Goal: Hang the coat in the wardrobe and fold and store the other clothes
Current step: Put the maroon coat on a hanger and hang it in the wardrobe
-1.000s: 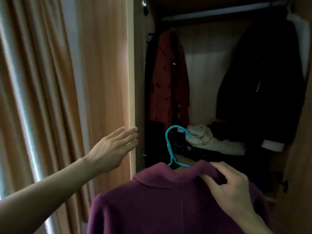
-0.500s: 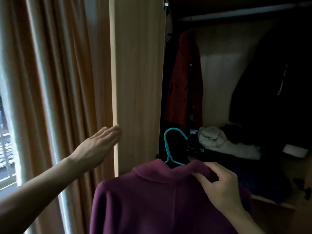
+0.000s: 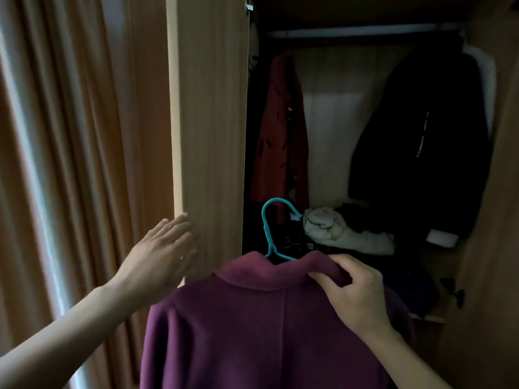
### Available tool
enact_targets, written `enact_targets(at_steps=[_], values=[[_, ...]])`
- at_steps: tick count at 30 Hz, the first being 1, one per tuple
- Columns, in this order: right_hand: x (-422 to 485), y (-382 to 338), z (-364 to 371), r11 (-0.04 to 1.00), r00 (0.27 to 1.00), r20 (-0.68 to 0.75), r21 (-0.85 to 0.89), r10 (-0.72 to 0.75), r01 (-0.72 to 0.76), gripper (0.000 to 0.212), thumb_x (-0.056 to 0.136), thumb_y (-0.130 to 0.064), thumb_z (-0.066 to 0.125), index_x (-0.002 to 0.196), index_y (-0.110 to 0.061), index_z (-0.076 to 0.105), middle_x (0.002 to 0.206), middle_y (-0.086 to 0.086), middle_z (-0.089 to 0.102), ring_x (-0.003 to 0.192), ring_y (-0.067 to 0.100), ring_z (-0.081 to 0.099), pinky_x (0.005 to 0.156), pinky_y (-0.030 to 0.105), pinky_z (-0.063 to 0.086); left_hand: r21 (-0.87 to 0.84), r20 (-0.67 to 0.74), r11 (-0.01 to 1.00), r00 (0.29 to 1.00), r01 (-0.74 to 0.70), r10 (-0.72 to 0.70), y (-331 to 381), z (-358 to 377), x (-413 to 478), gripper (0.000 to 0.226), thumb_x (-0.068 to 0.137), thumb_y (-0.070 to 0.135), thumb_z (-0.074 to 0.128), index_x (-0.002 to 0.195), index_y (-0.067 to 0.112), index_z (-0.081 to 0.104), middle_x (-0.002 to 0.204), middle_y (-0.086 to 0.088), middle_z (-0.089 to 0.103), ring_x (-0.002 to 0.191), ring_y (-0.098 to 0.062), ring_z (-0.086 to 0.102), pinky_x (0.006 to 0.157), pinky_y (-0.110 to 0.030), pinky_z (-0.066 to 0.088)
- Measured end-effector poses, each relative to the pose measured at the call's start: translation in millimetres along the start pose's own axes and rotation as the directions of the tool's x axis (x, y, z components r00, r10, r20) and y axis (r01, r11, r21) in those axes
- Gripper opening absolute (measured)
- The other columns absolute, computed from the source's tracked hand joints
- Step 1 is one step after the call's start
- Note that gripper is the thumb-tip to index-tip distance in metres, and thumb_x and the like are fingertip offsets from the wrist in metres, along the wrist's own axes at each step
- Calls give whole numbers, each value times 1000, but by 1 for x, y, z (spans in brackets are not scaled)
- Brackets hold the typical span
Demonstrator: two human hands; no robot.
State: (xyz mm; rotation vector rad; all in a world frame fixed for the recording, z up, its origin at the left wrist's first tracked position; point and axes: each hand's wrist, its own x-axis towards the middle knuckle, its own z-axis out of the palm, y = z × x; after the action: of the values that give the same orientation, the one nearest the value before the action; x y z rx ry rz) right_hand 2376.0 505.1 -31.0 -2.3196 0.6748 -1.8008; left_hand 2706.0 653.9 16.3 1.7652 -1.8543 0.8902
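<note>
One wide-angle camera, worn on the person's head, gives the only view. It faces forward and a little downward, straight into the open wardrobe point(image 3: 331, 122), from close in front of it. The hanging rail point(image 3: 351, 32) lies near the top edge. The opened left door point(image 3: 210, 136) stands tall at centre-left, and curtains point(image 3: 70, 164) fill the left third. Both forearms enter from the bottom corners, the left hand point(image 3: 163, 256) at lower left and the right hand point(image 3: 356, 293) at lower right. The purple coat point(image 3: 252, 332), nearest the lens, is cut by the bottom edge. The interior is dim.
</note>
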Motion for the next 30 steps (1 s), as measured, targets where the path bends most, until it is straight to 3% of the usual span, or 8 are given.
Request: enact_targets(at_steps=[1,3,5,9,23,27,30], values=[[0,-1,0,1000,1000,-2,-7,-5,5,31,78,-43,79,93,-17,76,84,-18,70,76,4,68,65,29,57,-103,-34,995,999,15,-19,13,-1,3,44,98,43,35,118,20,67,118,10,63,122,-16,55,100,-38,47],[-1,-2,0,1000,1000,-7,-14,-3,3,35,80,-49,76,96,-18,75,86,-18,70,77,5,69,65,30,57,-289,-73,957,997,-34,14,38,-1,2,37,97,52,40,107,28,67,93,27,54,92,4,53,81,-21,45],[0,-2,-1,1000,1000,-16,-27,-3,2,35,80,-49,77,97,-18,75,87,-17,70,78,6,69,65,31,58,-446,-60,895,998,-36,11,55,9,-2,34,93,55,47,109,31,64,91,31,52,86,8,52,75,-11,42],[2,-6,-3,998,1000,-27,-56,4,-6,29,77,-39,81,95,-17,76,86,-17,71,78,6,69,66,33,58,-583,-164,812,983,-34,-77,74,33,-7,30,86,47,64,108,26,64,92,26,55,81,4,57,70,-6,40],[33,-7,-42,972,992,-86,-226,-92,71,30,79,-35,80,96,-11,72,87,-10,68,78,8,65,67,33,55,-497,-469,849,879,-181,-87,104,44,45,23,87,19,62,103,2,67,97,-3,62,86,-21,61,77,-33,51],[55,14,-56,935,974,-118,-323,-196,149,31,84,-39,75,97,-11,70,86,-9,66,75,6,60,66,33,53,-456,-504,871,860,-185,-81,117,40,79,22,85,13,61,102,1,67,96,-4,61,85,-22,60,78,-31,48],[75,36,-64,942,965,-167,-301,-203,146,27,82,-34,75,98,-13,70,87,-9,65,77,9,60,65,36,52,-410,-536,896,840,-171,-85,129,41,106,22,83,10,63,101,-1,68,94,-5,62,84,-21,59,78,-28,48]])
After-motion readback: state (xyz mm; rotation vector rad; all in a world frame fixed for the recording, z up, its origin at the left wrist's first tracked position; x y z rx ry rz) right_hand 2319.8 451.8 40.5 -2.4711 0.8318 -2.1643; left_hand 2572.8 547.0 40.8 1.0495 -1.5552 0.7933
